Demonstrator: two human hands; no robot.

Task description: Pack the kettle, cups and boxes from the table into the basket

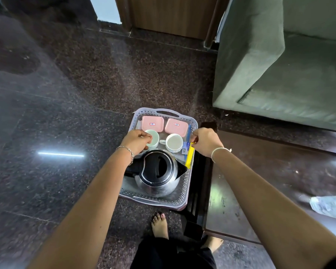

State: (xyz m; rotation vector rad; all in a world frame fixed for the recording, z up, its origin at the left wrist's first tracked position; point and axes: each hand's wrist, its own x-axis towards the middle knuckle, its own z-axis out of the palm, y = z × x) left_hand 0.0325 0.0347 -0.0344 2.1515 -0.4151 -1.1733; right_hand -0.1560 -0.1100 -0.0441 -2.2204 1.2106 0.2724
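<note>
Packing looked nearly done. The basket (pixel 190 121), pale perforated plastic w/ slot handles, sat on the dark speckled stone floor, just left of the low dark glossy surface (pixel 260 171). Inside: kettle (pixel 157 172) at the 6 o'clock end, rounded shiny steel body, black lid and handle, spout toward 3 o'clock. Two white ceramic cups mid-basket, left cup (pixel 153 138) and right cup (pixel 174 142), both upright, smooth and round. Two flat pink plastic boxes at the 12 o'clock end, left box (pixel 152 123) and right box (pixel 176 126), rounded corners, small label on each lid.

Left hand (pixel 137 140) was over the left cup's rim at its 9 o'clock side, fingers curled together; whether pinching the rim or the handle, can't tell. Right hand (pixel 206 141) was at the basket's 3 o'clock wall, fingers pinching the top of a thin yellow packet (pixel 190 156) standing along that wall, beside a blue strip (pixel 188 131).

Judged step: final tucking/settling. Next move prob. calls for seating the packet flat vs. the wall, releasing the cup gently since ceramic chips, then checking the surface; a clear crinkled plastic bottle (pixel 328 206) lay there at 3 o'clock.
</note>
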